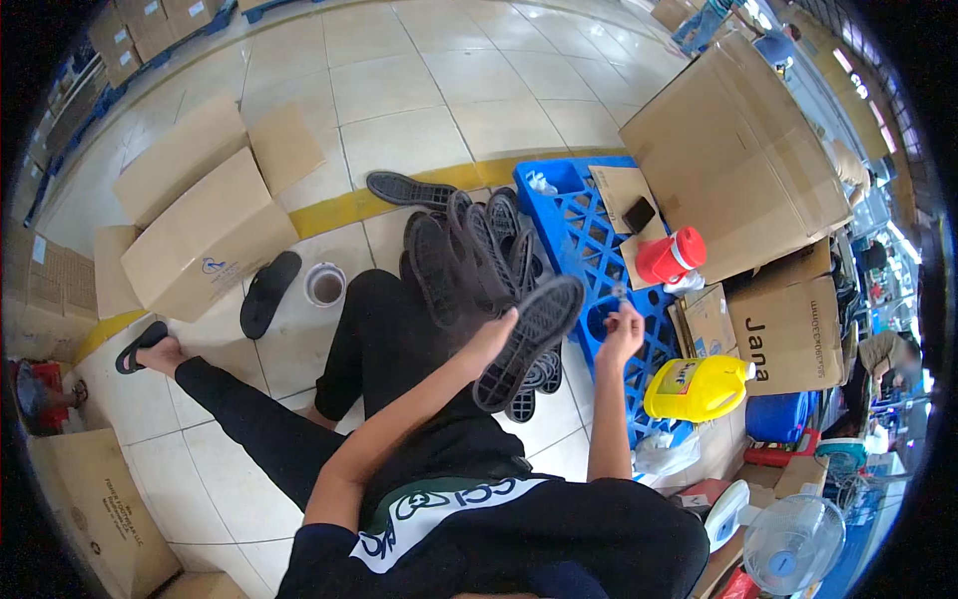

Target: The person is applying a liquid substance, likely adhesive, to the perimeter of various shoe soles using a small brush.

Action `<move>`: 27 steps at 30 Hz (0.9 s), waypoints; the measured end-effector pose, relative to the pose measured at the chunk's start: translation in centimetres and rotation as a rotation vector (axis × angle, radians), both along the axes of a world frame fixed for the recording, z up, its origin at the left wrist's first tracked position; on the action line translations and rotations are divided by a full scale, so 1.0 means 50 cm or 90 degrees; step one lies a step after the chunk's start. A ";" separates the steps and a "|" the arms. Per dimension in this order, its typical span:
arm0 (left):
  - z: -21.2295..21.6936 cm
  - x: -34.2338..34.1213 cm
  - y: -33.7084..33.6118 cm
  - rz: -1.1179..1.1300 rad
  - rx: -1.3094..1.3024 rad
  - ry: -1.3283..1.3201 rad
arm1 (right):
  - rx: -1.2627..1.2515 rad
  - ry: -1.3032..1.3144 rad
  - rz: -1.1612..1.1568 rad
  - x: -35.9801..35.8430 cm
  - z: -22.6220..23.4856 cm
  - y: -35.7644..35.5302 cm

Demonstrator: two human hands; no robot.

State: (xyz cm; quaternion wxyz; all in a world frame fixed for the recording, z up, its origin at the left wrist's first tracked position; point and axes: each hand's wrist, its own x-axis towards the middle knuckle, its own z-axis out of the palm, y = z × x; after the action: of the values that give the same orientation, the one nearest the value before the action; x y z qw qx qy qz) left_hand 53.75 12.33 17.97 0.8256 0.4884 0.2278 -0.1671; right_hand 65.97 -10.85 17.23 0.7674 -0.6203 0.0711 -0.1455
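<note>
A dark shoe sole [529, 344] with a ridged grid on its face is gripped by my left hand [489, 341], fingers closed round its edge. It is held tilted above my lap. My right hand [621, 337] is raised over the blue plastic pallet [571, 232], its fingers pinched on a small thing with a shiny tip, too small to name. Beyond my knees lies a heap of similar dark soles [431, 262], with one loose sole [409, 190] at its far side. More soles lie beneath the held one.
On the pallet stand a red jug [671, 256], a yellow bottle [699, 387] and a dark phone [639, 215]. A cup [325, 286] and a black slipper [269, 295] are on the tiles at left, near an open cardboard box [210, 235]. Large cartons [738, 160] rise behind the pallet.
</note>
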 end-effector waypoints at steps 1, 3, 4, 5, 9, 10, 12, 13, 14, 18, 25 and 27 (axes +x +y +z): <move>-0.022 -0.001 -0.015 -0.048 0.053 -0.036 | -0.008 -0.037 -0.052 0.013 0.007 -0.023; -0.055 0.002 -0.035 -0.063 -0.021 -0.042 | 0.021 -0.032 -0.115 0.021 0.020 -0.070; -0.073 0.008 -0.041 -0.065 -0.005 0.001 | 0.025 -0.055 -0.097 0.015 0.028 -0.081; -0.094 0.015 -0.047 -0.066 0.011 0.042 | 0.004 -0.067 -0.082 0.003 0.031 -0.086; -0.214 0.069 -0.054 -0.169 0.408 0.029 | -0.039 -0.017 -0.033 -0.026 -0.007 -0.097; -0.164 0.082 -0.063 -0.232 0.481 0.025 | -0.025 -0.029 -0.057 -0.034 -0.029 -0.124; -0.225 0.089 -0.036 -0.255 0.560 0.019 | -0.013 0.031 -0.006 -0.050 -0.048 -0.079; -0.213 0.081 -0.021 -0.316 0.562 -0.009 | -0.026 0.042 0.026 -0.062 -0.053 -0.070; -0.236 0.085 -0.012 -0.328 0.563 -0.017 | -0.029 0.060 0.037 -0.070 -0.059 -0.059; -0.152 0.057 0.025 -0.405 0.567 -0.018 | -0.004 0.112 0.109 -0.095 -0.068 -0.014; -0.005 -0.173 0.303 0.055 0.545 -0.537 | 0.106 0.101 0.390 -0.091 -0.020 0.157; 0.022 -0.318 0.430 0.221 0.676 -0.381 | 0.111 0.071 0.536 -0.099 0.015 0.237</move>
State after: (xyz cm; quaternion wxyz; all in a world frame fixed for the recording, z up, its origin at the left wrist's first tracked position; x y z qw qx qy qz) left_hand 37.84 33.83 19.07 0.5141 0.8127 0.1147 0.2491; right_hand 61.03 0.98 17.97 0.8045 -0.5348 -0.1347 0.2206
